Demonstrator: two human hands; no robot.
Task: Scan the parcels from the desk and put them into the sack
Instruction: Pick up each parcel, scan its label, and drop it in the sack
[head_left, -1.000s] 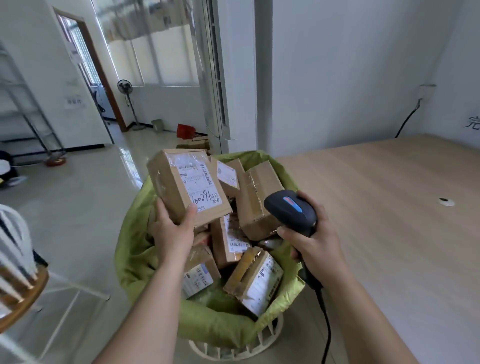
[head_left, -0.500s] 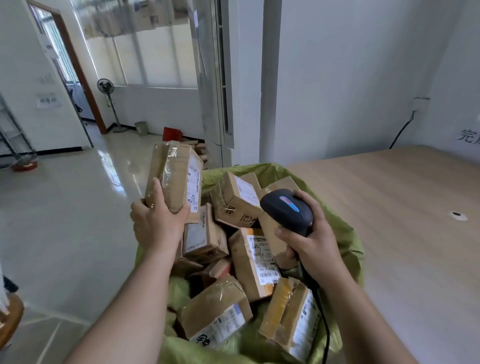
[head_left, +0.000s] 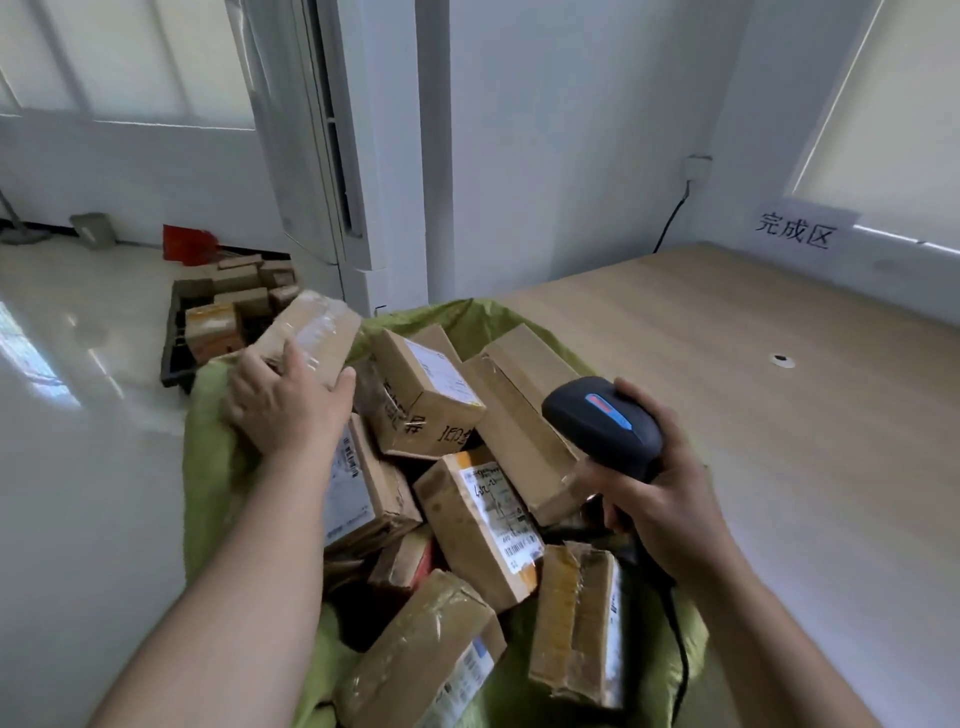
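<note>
parcels (head_left: 457, 499) in sack (head_left: 208, 467), desk (head_left: 779, 415) right

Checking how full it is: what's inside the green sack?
The green sack holds a heap of taped cardboard parcels up to its rim; anything beneath the top layer is covered.

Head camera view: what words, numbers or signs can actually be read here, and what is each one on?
"完成区": paper sign on the wall behind the desk.
Handwritten black marks on the side of the upright parcel in the green sack: not legible.
Printed label with barcode on the middle parcel: too small and blurred to read.
Label on the parcel by the left forearm: blurred.
Red and blue mark on the scanner: unreadable.
</note>
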